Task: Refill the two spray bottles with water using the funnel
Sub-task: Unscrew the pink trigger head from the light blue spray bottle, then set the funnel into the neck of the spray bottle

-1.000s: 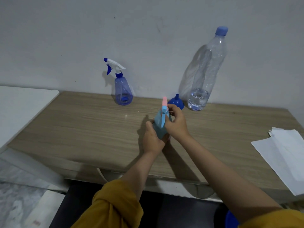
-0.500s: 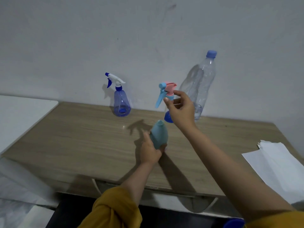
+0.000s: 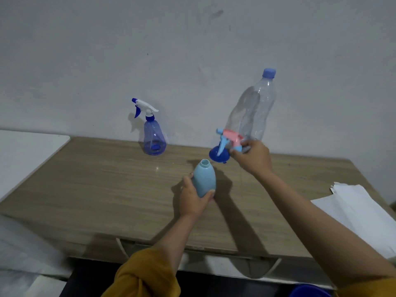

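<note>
My left hand [image 3: 192, 198] grips the light blue spray bottle [image 3: 204, 180], which stands upright mid-table with its neck uncovered. My right hand [image 3: 254, 157] holds that bottle's pink and blue trigger head [image 3: 230, 139] low over the table, right beside the dark blue funnel [image 3: 218, 156]. The funnel lies behind the light blue bottle. A tall clear water bottle [image 3: 257, 110] with a blue cap leans at the wall behind my right hand. A transparent blue spray bottle [image 3: 154, 138] with a white trigger head on stands at the back left.
The wooden table [image 3: 96, 185] runs to a white surface [image 3: 23, 151] on the left. White paper sheets [image 3: 362, 213] lie at the table's right end. A blue round object [image 3: 308, 292] shows at the bottom right edge.
The trigger head came off the light blue bottle; my right hand lifted it, then lowered it to the right beside the funnel. My left hand kept its hold on the bottle.
</note>
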